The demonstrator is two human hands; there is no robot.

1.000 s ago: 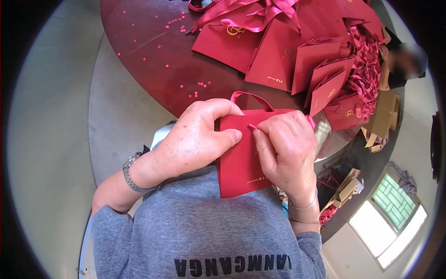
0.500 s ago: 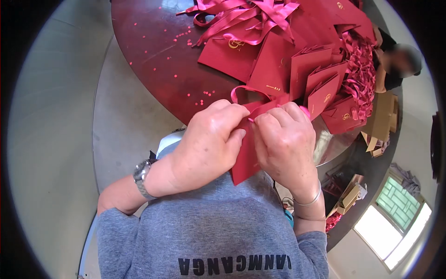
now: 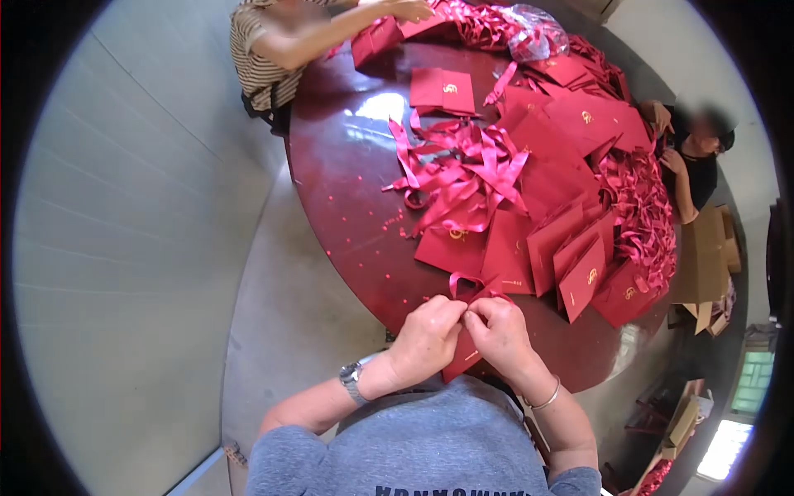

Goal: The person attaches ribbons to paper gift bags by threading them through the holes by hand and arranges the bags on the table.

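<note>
At the near edge of the table, our left hand and right hand sit side by side, fingertips pinched in, knuckles upward, while our left forearm and right forearm slant inward.

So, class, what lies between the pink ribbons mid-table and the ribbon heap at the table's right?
Overlapping red bags lie between the pink ribbons and the ribbon heap, as the head view shows.

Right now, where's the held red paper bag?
In the head view, the bag is below and right of centre, between the left hand and right hand.
</note>
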